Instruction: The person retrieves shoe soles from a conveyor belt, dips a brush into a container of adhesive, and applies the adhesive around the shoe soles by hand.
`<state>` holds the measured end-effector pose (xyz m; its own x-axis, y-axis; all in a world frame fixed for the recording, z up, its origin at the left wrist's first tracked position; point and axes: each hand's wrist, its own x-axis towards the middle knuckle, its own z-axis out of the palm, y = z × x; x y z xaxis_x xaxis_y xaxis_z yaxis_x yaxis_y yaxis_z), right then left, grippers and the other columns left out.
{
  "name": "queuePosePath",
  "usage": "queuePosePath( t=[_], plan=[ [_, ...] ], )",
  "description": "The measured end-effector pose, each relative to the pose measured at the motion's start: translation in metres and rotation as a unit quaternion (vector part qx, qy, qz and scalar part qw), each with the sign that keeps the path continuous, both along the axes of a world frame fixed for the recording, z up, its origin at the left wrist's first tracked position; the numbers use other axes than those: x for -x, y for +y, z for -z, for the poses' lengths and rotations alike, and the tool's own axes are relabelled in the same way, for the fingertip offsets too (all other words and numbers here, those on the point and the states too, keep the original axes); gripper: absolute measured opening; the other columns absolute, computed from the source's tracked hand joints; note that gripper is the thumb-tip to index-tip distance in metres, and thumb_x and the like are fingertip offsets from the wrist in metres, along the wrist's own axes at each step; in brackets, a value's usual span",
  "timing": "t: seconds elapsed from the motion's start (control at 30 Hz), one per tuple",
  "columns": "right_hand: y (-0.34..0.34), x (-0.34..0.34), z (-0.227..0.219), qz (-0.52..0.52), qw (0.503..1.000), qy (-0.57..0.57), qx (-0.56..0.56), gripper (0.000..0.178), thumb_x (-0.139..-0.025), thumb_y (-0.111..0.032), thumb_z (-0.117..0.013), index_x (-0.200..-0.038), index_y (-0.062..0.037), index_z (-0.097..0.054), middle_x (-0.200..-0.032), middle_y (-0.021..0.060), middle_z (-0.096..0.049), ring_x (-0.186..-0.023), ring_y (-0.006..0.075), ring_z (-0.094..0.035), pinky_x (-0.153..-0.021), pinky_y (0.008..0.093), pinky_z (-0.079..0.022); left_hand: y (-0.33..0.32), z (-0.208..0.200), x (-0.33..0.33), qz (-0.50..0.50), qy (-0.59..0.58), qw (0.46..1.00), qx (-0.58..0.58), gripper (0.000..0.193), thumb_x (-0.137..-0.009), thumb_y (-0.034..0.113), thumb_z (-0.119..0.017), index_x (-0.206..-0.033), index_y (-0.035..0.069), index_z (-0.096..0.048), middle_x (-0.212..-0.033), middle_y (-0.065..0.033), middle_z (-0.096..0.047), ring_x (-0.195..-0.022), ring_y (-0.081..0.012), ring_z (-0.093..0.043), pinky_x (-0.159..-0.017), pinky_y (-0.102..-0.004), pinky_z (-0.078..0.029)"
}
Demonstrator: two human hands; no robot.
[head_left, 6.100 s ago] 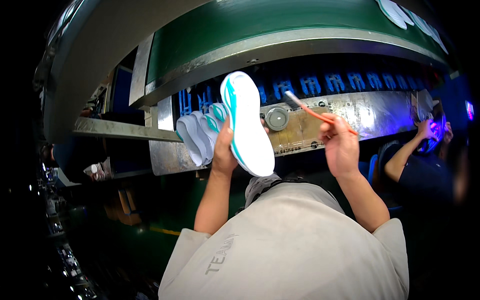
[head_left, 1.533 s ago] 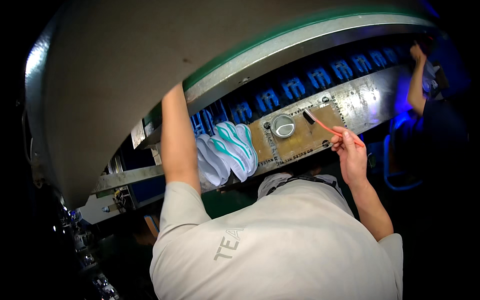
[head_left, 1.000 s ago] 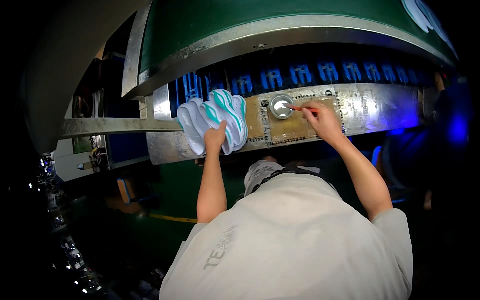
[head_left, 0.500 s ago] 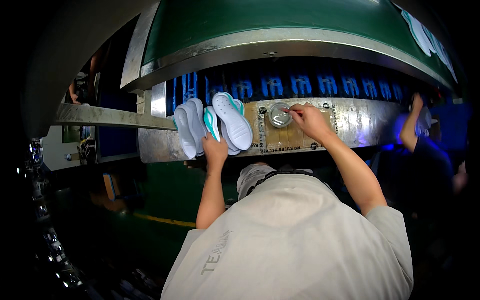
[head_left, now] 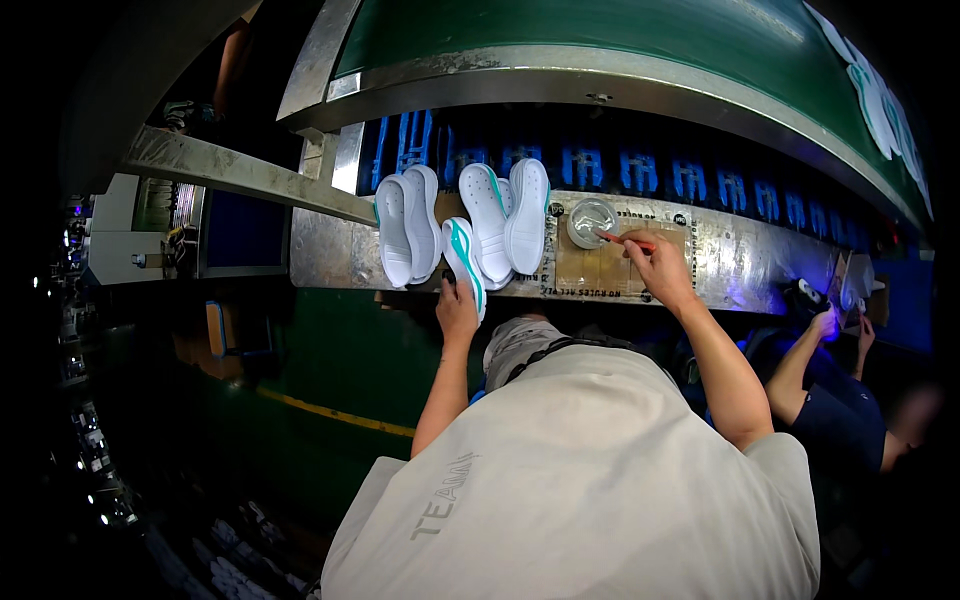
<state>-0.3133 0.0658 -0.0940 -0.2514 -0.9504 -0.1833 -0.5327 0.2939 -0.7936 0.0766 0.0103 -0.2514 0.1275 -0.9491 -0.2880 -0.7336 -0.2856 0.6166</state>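
Note:
My left hand [head_left: 458, 310] grips a white shoe sole [head_left: 463, 262] with a teal wavy stripe on its side, tilted up on edge at the bench's near rim. Between the fingers of my right hand [head_left: 660, 272] is a slim brush [head_left: 625, 241] with a red handle. Its tip reaches the rim of a clear round cup [head_left: 592, 222] of liquid; the bristles cannot be made out. More white soles stand just beyond my left hand: a nested pair [head_left: 405, 225] on the left, others [head_left: 490, 220] leaning together on the right.
The cup stands on taped cardboard [head_left: 610, 272] on a metal bench [head_left: 735, 255]. Behind runs a row of blue holders [head_left: 640, 172] under a green conveyor [head_left: 560, 45] with soles at its far right. A metal bar [head_left: 250, 175] crosses at left. A co-worker [head_left: 820, 370] works at right.
My left hand has drawn the teal-striped sole toward me, away from the other soles. My right hand has pulled back slightly from the cup, showing the red handle. The view has shifted.

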Motion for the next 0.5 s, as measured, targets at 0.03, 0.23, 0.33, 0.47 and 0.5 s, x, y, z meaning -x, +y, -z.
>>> queuePosePath(
  t=[0.03,0.23,0.33,0.47,0.5],
  plan=[
    [-0.002,0.000,0.001,0.002,1.000,0.000,0.014,0.022,-0.100,-0.018,-0.067,-0.111,-0.0020,-0.076,-0.099,0.0177,-0.076,-0.084,0.0294,-0.075,-0.078,0.0375,-0.058,-0.001,0.009,-0.008,0.004,-0.011,1.000,-0.020,0.074,-0.098,0.048,-0.056,-0.141,-0.012,-0.054,-0.130,-0.0333,-0.065,-0.123,-0.0490,-0.060,-0.105,-0.0505,-0.048],
    [0.001,-0.004,-0.005,-0.005,0.998,0.040,0.044,0.023,-0.099,-0.020,-0.069,-0.113,-0.0036,-0.076,-0.098,0.0180,-0.076,-0.086,0.0313,-0.073,-0.077,0.0387,-0.057,-0.013,0.007,-0.013,0.014,0.057,0.998,-0.026,0.076,-0.085,0.043,-0.076,-0.138,-0.008,-0.058,-0.118,-0.0260,-0.072,-0.107,-0.0393,-0.070,-0.096,-0.0425,-0.053],
    [-0.006,-0.009,-0.019,-0.036,0.995,0.077,0.049,0.023,-0.099,-0.020,-0.069,-0.114,-0.0045,-0.076,-0.101,0.0177,-0.075,-0.094,0.0337,-0.071,-0.080,0.0410,-0.056,-0.011,0.015,-0.021,-0.078,0.246,0.962,-0.088,0.070,-0.086,0.037,-0.081,-0.137,-0.006,-0.061,-0.119,-0.0197,-0.072,-0.105,-0.0284,-0.071,-0.092,-0.0388,-0.055],
    [-0.010,-0.012,-0.029,-0.083,0.975,0.146,0.146,0.022,-0.100,-0.018,-0.067,-0.114,-0.0034,-0.076,-0.101,0.0169,-0.075,-0.093,0.0344,-0.071,-0.083,0.0409,-0.055,0.012,0.001,-0.027,-0.164,0.553,0.795,-0.187,0.052,-0.089,0.030,-0.079,-0.131,0.002,-0.064,-0.116,-0.0137,-0.073,-0.101,-0.0255,-0.072,-0.084,-0.0366,-0.056],
    [-0.012,-0.014,-0.035,-0.086,0.975,0.145,0.146,0.022,-0.100,-0.018,-0.067,-0.114,-0.0034,-0.076,-0.101,0.0169,-0.075,-0.093,0.0344,-0.071,-0.083,0.0409,-0.055,0.017,-0.003,-0.030,-0.197,0.599,0.750,-0.200,0.048,-0.089,0.027,-0.078,-0.129,0.004,-0.064,-0.116,-0.0130,-0.073,-0.101,-0.0264,-0.072,-0.085,-0.0364,-0.056]
  ],
)
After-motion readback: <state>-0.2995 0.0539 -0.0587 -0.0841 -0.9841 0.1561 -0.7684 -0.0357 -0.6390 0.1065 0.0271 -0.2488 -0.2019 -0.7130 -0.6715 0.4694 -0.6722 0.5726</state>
